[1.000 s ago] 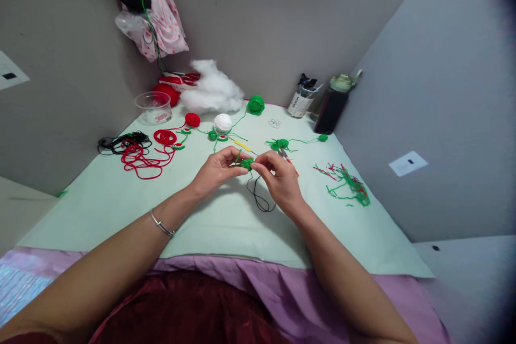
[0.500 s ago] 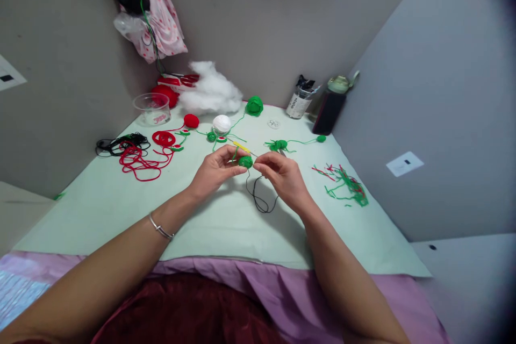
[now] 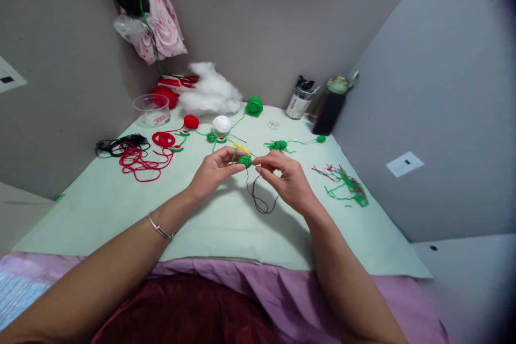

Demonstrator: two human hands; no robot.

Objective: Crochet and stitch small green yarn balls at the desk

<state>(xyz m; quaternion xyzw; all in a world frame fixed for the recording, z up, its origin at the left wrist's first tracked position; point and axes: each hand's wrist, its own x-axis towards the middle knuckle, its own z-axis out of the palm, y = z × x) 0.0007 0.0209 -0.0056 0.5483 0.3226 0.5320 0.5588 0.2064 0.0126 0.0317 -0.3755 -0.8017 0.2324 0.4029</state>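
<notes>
Between the thumb and fingers of my left hand [image 3: 215, 170] is a small round green crocheted piece [image 3: 244, 161]. My right hand [image 3: 284, 174] is beside it, fingertips bent in a pinch close to its right side. What those fingertips hold is too small to make out. Black yarn [image 3: 264, 210] hangs below the green piece and loops over the table towards my right hand. Just beyond my hands lies a yellow-handled crochet hook [image 3: 241, 147].
Behind are a white yarn ball [image 3: 221, 124], a green yarn ball [image 3: 254, 106] and white stuffing [image 3: 212, 91]. Red yarn [image 3: 141, 164] and a clear tub [image 3: 152, 111] are left. Yarn scraps [image 3: 349, 185], a pen cup [image 3: 298, 103] and a phone [image 3: 328, 113] are right.
My right thumb has come slightly away from the index finger, and the fingertips have shifted a little. The green piece has turned slightly in my left hand, which stays in place.
</notes>
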